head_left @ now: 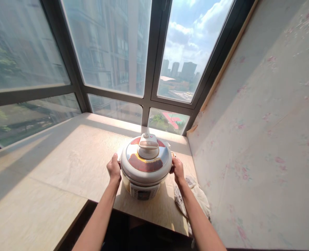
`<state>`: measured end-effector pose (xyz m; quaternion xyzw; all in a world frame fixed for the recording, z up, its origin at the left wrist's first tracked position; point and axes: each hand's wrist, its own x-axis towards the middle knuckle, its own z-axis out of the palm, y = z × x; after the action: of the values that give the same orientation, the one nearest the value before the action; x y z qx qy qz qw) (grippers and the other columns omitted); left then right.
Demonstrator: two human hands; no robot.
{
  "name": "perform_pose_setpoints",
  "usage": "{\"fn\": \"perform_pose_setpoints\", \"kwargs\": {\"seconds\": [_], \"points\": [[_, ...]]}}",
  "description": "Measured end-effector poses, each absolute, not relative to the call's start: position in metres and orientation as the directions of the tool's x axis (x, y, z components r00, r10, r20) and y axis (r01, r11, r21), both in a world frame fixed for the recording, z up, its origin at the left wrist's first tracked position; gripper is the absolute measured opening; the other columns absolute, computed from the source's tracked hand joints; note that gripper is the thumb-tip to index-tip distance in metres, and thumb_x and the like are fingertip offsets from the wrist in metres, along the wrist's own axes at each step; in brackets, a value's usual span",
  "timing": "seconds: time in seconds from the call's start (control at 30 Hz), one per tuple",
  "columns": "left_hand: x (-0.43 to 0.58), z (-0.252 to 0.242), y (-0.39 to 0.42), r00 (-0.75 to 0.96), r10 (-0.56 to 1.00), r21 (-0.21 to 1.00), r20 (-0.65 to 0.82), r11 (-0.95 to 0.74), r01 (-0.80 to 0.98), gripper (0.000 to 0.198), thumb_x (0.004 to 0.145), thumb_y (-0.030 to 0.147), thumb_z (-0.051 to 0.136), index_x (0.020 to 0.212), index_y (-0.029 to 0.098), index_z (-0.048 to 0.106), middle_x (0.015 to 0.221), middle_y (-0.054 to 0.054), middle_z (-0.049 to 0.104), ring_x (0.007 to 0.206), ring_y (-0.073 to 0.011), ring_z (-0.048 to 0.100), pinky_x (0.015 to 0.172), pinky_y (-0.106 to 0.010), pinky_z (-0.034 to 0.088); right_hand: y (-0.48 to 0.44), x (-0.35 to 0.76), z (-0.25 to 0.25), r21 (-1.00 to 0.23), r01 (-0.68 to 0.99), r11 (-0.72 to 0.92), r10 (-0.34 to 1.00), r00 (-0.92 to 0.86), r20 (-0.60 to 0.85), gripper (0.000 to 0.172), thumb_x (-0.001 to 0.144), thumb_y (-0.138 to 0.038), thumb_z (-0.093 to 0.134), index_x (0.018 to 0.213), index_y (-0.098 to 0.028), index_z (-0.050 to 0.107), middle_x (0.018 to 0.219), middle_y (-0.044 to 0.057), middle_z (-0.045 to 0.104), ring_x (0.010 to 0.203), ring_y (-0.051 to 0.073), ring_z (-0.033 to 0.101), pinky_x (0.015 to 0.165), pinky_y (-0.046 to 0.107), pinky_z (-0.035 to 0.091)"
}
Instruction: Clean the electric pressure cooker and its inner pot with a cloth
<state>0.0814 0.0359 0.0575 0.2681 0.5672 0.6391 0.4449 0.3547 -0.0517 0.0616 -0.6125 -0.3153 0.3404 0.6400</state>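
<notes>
An electric pressure cooker [146, 179] with a cream rim and a shiny, dark-red patterned lid is upright at the middle of the window ledge, its control panel facing me. The knob-like lid handle [148, 144] points up. My left hand [114, 167] is closed around the side handle on the left. On the opposite side, my right hand [177, 169] grips the other handle. Fingers of both hands are partly hidden beneath the handles. Whether the base touches the ledge I cannot tell.
A crumpled cloth [197, 197] lies by the right wall, beside my right forearm. The pale ledge [65, 157] reaches left and has a stepped front edge. Dark-framed windows [147, 80] stand behind it, and a flowered wall [261, 139] bounds the right side.
</notes>
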Motion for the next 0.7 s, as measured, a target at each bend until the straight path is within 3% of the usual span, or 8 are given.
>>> {"fn": "perform_pose_setpoints", "kwargs": {"seconds": [0.17,0.33,0.7], "points": [[0.071,0.061,0.032,-0.302,0.935,0.954,-0.187,0.100,-0.282,0.054,0.066,0.068,0.068,0.053,0.022,0.042,0.045,0.005,0.039,0.041,-0.0093,0.035,0.041,-0.024,0.027,-0.053,0.352,0.062,-0.993,-0.114,0.034,0.814,0.579,-0.038,0.037,0.074,-0.058,0.060,0.069,-0.023,0.048,0.046,-0.009,0.042,0.034,0.009,0.038,0.033,0.021,0.030],[0.066,0.060,0.033,-0.264,0.952,0.963,-0.155,0.087,-0.254,0.060,0.063,0.075,0.069,0.052,0.021,0.045,0.044,0.003,0.042,0.041,-0.0089,0.037,0.040,-0.023,0.027,-0.053,0.350,0.062,-0.989,-0.140,0.039,0.799,0.599,-0.053,0.036,0.071,-0.056,0.062,0.067,-0.023,0.050,0.045,-0.009,0.042,0.035,0.008,0.038,0.033,0.021,0.028],[0.065,0.060,0.033,-0.247,0.961,0.960,-0.121,0.050,-0.277,0.052,0.068,0.065,0.067,0.049,0.021,0.047,0.042,0.002,0.044,0.040,-0.0089,0.037,0.040,-0.023,0.028,-0.053,0.340,0.063,-0.990,-0.129,0.058,0.723,0.689,-0.047,0.032,0.072,-0.051,0.059,0.065,-0.024,0.045,0.046,-0.010,0.039,0.037,0.007,0.032,0.035,0.020,0.025]]}}
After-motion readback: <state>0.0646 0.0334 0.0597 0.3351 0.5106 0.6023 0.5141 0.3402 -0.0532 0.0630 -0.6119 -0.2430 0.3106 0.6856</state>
